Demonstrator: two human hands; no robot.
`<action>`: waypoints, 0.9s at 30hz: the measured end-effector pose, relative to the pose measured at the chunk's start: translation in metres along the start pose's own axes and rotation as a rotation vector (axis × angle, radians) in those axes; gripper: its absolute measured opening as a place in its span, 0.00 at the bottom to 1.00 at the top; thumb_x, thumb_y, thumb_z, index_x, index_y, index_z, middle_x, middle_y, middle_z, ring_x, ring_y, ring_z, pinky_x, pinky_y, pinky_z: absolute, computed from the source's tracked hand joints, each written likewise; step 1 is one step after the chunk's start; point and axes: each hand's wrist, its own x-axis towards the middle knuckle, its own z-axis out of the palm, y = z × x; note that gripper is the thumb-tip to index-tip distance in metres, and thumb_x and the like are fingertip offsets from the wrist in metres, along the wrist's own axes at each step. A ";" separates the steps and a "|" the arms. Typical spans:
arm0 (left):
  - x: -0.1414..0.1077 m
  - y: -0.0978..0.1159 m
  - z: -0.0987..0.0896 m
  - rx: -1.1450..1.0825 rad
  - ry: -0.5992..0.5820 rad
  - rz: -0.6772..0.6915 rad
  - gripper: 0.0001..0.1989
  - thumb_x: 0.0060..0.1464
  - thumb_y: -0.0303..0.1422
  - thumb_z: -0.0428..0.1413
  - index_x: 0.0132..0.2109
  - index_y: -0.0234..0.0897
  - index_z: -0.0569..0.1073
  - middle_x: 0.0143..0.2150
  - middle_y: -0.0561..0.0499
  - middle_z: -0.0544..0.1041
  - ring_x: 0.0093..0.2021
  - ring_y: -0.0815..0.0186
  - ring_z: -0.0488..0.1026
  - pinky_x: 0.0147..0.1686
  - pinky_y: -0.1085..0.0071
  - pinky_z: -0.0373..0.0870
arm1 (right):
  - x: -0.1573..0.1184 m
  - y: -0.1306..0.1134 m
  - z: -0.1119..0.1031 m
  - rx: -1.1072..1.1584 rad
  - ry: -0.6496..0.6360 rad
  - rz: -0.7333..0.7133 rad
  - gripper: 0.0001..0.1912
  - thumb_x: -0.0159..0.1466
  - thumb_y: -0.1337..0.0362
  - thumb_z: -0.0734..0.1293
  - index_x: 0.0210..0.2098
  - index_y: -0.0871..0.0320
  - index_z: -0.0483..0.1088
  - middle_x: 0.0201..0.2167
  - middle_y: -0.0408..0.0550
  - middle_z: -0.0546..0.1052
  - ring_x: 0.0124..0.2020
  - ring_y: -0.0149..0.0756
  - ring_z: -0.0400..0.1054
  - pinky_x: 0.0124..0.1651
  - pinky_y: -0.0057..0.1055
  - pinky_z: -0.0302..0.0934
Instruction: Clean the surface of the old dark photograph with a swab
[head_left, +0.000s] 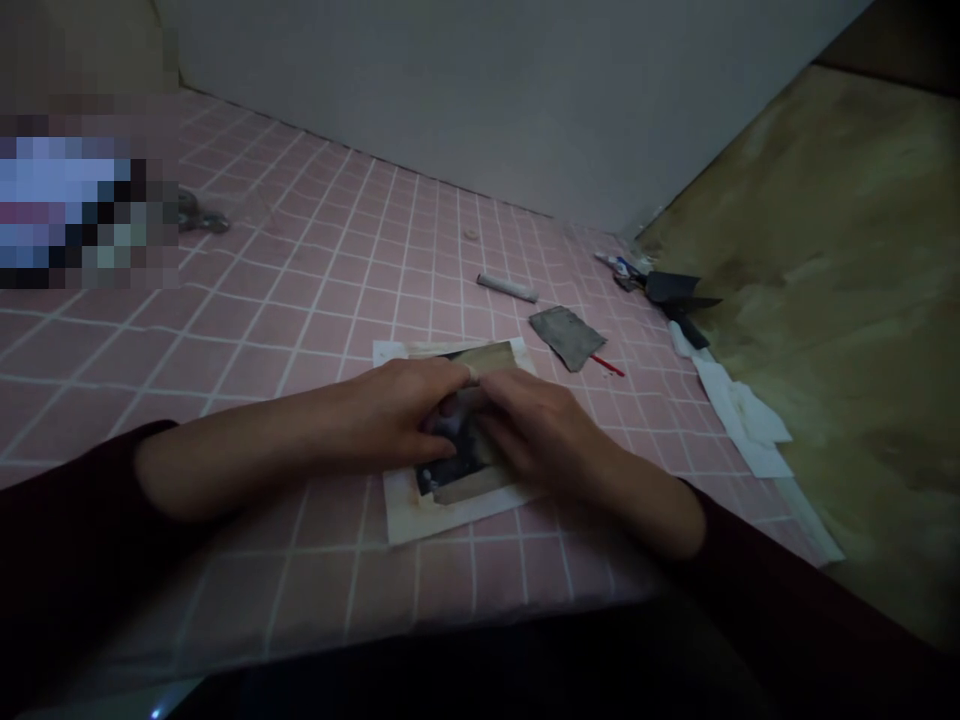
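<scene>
A sheet with a white border and a dark and tan picture (465, 490) lies on the pink checked cloth near its front edge. Over it, my left hand (409, 410) reaches in from the left with fingers bent and thumb low above the dark part. My right hand (544, 425) meets it from the right, fingers pinched together. A small pale thing (472, 376) shows where the fingertips of both hands meet; its kind is too small to tell. The hands cover the middle of the sheet.
Beyond the hands lie a grey ragged-edged piece (568, 338), a red stick (609, 367), a whitish tube (508, 289) and a small ring-shaped thing (470, 234). Dark-bladed tools (675, 290) and white papers (739, 410) line the right edge. The far-left area is pixelated.
</scene>
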 end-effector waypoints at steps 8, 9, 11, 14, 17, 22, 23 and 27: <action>0.001 0.003 -0.002 0.004 -0.025 -0.011 0.09 0.48 0.31 0.58 0.34 0.38 0.63 0.30 0.56 0.69 0.28 0.69 0.66 0.27 0.73 0.57 | -0.002 0.001 -0.001 -0.020 0.016 0.031 0.06 0.62 0.74 0.60 0.34 0.57 0.61 0.30 0.46 0.69 0.32 0.35 0.63 0.35 0.31 0.58; 0.001 0.003 -0.001 0.004 -0.020 -0.008 0.09 0.48 0.31 0.57 0.34 0.38 0.63 0.30 0.55 0.69 0.28 0.69 0.66 0.27 0.73 0.58 | -0.001 -0.001 0.000 -0.023 0.012 0.021 0.06 0.62 0.74 0.59 0.34 0.57 0.61 0.31 0.46 0.70 0.32 0.35 0.63 0.35 0.31 0.58; 0.001 0.001 -0.001 0.003 0.001 0.007 0.09 0.48 0.32 0.57 0.34 0.38 0.63 0.31 0.55 0.69 0.28 0.69 0.67 0.28 0.73 0.58 | 0.003 -0.005 0.002 -0.016 -0.002 -0.017 0.06 0.62 0.74 0.58 0.36 0.57 0.62 0.33 0.48 0.71 0.34 0.37 0.64 0.36 0.32 0.59; 0.001 0.000 0.000 0.002 0.018 0.017 0.09 0.48 0.32 0.57 0.35 0.38 0.64 0.32 0.55 0.69 0.29 0.69 0.67 0.28 0.73 0.59 | 0.004 -0.005 0.003 0.012 -0.011 -0.041 0.07 0.63 0.74 0.57 0.37 0.57 0.62 0.34 0.49 0.71 0.35 0.37 0.65 0.36 0.32 0.60; 0.001 0.002 -0.001 -0.001 -0.007 0.013 0.10 0.48 0.31 0.58 0.33 0.38 0.62 0.30 0.56 0.68 0.27 0.70 0.66 0.27 0.73 0.58 | -0.005 0.003 -0.002 0.000 0.001 0.029 0.05 0.63 0.73 0.59 0.34 0.57 0.62 0.31 0.46 0.70 0.32 0.34 0.64 0.35 0.30 0.59; 0.002 0.003 -0.001 -0.001 -0.011 -0.007 0.09 0.47 0.31 0.57 0.33 0.38 0.63 0.30 0.55 0.69 0.28 0.69 0.67 0.27 0.73 0.58 | -0.004 -0.001 -0.001 -0.015 -0.005 0.025 0.05 0.63 0.73 0.59 0.34 0.57 0.62 0.32 0.47 0.70 0.33 0.35 0.64 0.35 0.31 0.58; 0.002 0.003 -0.001 0.004 0.000 0.000 0.09 0.48 0.31 0.57 0.34 0.37 0.63 0.31 0.55 0.69 0.29 0.69 0.67 0.28 0.73 0.58 | -0.002 -0.005 0.000 0.005 -0.010 -0.002 0.05 0.63 0.73 0.59 0.35 0.57 0.62 0.33 0.48 0.71 0.34 0.36 0.64 0.36 0.31 0.59; 0.001 0.002 -0.001 0.002 0.006 0.018 0.09 0.48 0.31 0.57 0.35 0.37 0.63 0.32 0.54 0.70 0.29 0.69 0.67 0.28 0.73 0.59 | -0.003 -0.005 0.001 0.037 0.006 -0.006 0.05 0.64 0.73 0.58 0.35 0.57 0.61 0.33 0.47 0.70 0.33 0.35 0.64 0.36 0.30 0.58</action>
